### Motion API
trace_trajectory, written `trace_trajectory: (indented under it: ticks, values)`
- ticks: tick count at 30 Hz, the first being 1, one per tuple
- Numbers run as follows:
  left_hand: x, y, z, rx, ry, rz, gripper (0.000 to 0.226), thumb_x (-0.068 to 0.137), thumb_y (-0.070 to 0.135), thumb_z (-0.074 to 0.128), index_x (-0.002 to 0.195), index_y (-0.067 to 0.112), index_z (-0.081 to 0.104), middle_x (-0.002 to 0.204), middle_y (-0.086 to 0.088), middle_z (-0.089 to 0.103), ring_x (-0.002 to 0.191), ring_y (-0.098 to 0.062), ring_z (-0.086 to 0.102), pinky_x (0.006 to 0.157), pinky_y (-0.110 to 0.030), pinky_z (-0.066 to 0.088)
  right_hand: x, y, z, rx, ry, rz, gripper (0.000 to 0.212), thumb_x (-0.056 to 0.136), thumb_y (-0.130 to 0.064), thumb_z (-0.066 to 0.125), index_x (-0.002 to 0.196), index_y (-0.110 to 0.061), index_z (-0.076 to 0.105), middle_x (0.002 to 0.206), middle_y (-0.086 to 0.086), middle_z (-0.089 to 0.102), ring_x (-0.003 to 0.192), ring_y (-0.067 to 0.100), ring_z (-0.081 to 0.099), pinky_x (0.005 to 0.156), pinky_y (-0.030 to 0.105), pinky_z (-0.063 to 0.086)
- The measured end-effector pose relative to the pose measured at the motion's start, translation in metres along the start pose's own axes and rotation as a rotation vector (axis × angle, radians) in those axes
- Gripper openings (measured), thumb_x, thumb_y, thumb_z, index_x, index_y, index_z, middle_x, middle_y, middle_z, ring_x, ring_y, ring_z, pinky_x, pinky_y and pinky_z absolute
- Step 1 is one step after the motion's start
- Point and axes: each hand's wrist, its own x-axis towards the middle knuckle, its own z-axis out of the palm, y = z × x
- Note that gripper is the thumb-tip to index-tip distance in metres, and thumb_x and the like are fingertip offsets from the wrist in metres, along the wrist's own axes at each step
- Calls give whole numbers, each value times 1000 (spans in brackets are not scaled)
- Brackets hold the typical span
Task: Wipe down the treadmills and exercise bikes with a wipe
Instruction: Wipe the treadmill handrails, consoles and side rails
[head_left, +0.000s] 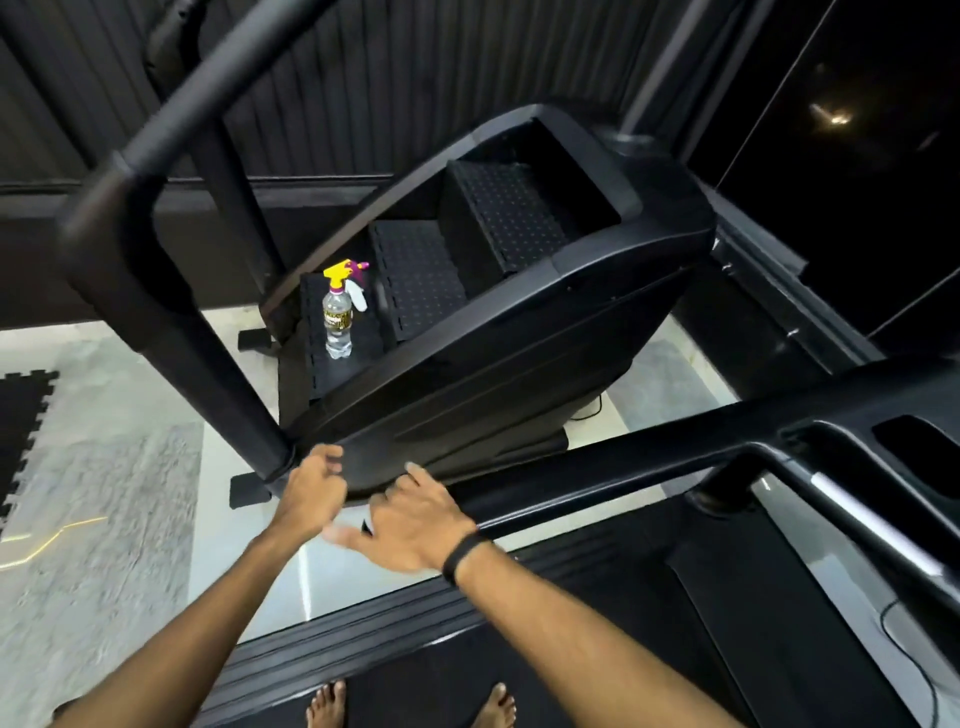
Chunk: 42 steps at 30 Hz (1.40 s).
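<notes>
With no wipe visible, the left hand at six o'clock curled loosely on nothing and the right hand spread beside it, both reached toward the stair machine, risking a bare-handed, useless pass while the spray bottle stood at ten o'clock.

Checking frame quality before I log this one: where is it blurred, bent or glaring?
Head view: motion blur smears the near handrail and right hand; wide-angle bending curves the rails; glare spot on the dark panel; spray bottle stays fairly sharp.
</notes>
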Motion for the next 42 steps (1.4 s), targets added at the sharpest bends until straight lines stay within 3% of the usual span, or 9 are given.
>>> trace_trajectory:
  ticks: [4, 8, 13, 21, 26, 31, 35, 38, 42]
  values:
    - [-2, 5, 8, -19, 31, 9, 34, 88, -6, 44, 97, 21, 63, 105, -18, 68, 103, -39, 63, 92, -45, 49, -1, 56, -24, 211, -201, 158, 102, 87, -85, 4, 146, -13, 48, 153, 15, 44, 142, 29, 41, 113, 45, 28]
    - [-22, 23, 21, -14, -21, 24, 20, 91, 7, 51, 93, 24, 62, 93, -6, 64, 90, -29, 60, 84, -34, 46, -29, 144, -39, 182, -266, 344, 102, 87, -84, 2, 151, -15, 41, 159, 10, 37, 146, 26, 35, 118, 43, 24]
    - [-12, 43, 41, 143, -83, 124, 8, 95, 33, 55, 87, 33, 58, 106, -1, 67, 108, -26, 60, 103, -42, 44, -18, 155, -31, 71, -284, 398, 101, 87, -85, 7, 146, -15, 48, 154, 12, 44, 142, 29, 41, 115, 48, 31]
    - [3, 99, 92, 328, -363, 276, 34, 102, 51, 38, 108, 26, 60, 108, 0, 63, 114, -25, 57, 87, -32, 36, -44, 108, 1, 65, 149, 78, 71, 97, -67, 16, 108, -17, 64, 111, 7, 67, 111, 26, 57, 102, 42, 37]
    - [1, 119, 131, 430, -509, 364, 47, 102, 58, 29, 111, 22, 58, 113, -4, 64, 117, -27, 57, 91, -36, 41, -99, 276, 1, 75, 246, 505, 63, 97, -65, 23, 105, -21, 67, 121, -2, 67, 123, 20, 55, 106, 38, 34]
    - [-3, 138, 160, 432, -561, 394, 49, 102, 58, 28, 120, 23, 57, 115, -3, 62, 117, -28, 57, 96, -38, 42, -123, 353, -1, 61, 149, 920, 60, 104, -54, 20, 145, -19, 46, 151, 1, 43, 147, 20, 24, 121, 50, -7]
    - [-5, 155, 186, 405, -598, 410, 49, 103, 56, 29, 117, 20, 58, 115, -4, 64, 117, -27, 58, 93, -36, 42, -100, 270, 17, -25, 354, 719, 60, 102, -53, 17, 116, -17, 64, 120, 1, 62, 126, 24, 47, 115, 49, 15]
    - [-8, 167, 198, 355, -615, 430, 50, 102, 56, 31, 117, 19, 61, 120, -5, 66, 118, -25, 59, 96, -37, 44, -96, 198, 36, 106, 543, 424, 56, 105, -51, 26, 121, -16, 66, 120, -1, 64, 125, 21, 50, 117, 48, 24]
    - [-8, 177, 207, 377, -609, 432, 51, 102, 58, 29, 123, 22, 59, 124, -4, 64, 121, -25, 56, 100, -38, 42, -114, 253, 32, 51, 627, 632, 38, 101, -48, 33, 106, -26, 63, 110, -6, 60, 121, 25, 49, 113, 50, 26]
